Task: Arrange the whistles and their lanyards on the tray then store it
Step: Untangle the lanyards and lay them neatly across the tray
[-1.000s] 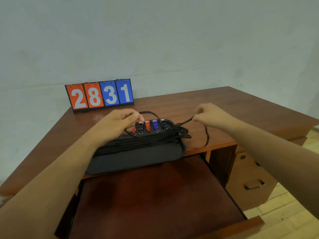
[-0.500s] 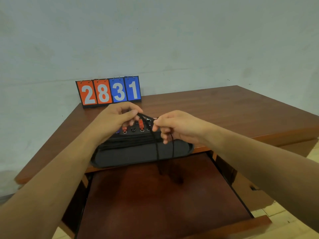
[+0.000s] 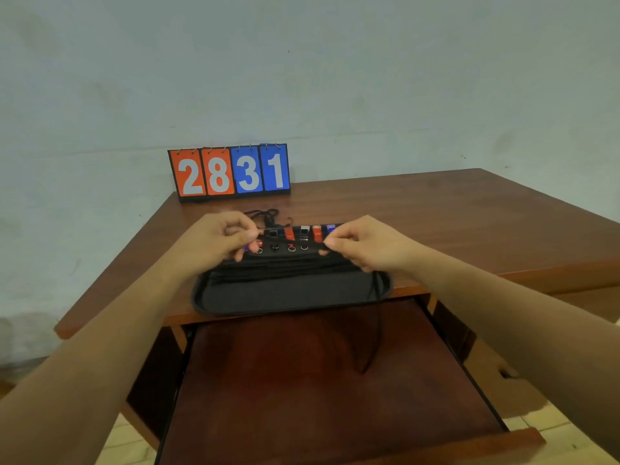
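Nearest, a pulled-out drawer [image 3: 302,397] lies open below the desk [image 3: 436,223]. A black lanyard [image 3: 378,323] hangs in a loop over it, off the edge of the dark tray [image 3: 285,297] at the desk's front edge. Over the tray, the left hand [image 3: 214,243] and right hand [image 3: 365,245] each pinch the cord with curled fingers. Just behind them, the whistles [image 3: 289,233] sit in a row. A scoreboard [image 3: 231,171] stands at the wall.
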Demonstrator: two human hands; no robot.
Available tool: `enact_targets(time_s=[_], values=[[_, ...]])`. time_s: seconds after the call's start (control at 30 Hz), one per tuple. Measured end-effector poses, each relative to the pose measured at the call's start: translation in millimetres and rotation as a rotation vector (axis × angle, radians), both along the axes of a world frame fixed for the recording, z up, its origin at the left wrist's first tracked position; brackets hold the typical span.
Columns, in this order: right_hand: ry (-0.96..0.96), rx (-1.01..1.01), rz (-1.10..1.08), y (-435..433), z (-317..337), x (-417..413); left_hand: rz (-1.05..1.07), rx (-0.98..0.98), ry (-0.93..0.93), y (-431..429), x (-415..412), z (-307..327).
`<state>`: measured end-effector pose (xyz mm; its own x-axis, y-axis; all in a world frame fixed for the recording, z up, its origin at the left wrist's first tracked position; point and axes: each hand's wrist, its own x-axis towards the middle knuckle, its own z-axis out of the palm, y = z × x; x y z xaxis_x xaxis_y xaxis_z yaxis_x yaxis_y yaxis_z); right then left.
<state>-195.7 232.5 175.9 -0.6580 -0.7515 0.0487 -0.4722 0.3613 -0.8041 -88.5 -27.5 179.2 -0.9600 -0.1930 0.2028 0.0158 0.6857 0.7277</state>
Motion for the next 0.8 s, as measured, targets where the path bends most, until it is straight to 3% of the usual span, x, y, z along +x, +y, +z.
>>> enact_targets(time_s=[0.07,0.2,0.43,0.6,0.8], values=[[0.173,0.105,-0.068,11,-5,-10,0.087,-0.078,-0.019,-14,1,-14],[0.313,0.192,-0.12,32,-19,-27,0.238,-0.109,-0.032,-35,7,-38],[0.48,0.335,-0.177,55,-50,-46,0.2,-0.282,-0.112,-48,18,-60],[0.457,0.211,-0.236,55,-61,-49,0.206,-0.346,-0.101,-55,21,-70],[0.457,0.252,-0.283,47,-65,-53,0.229,-0.329,-0.106,-61,20,-79]])
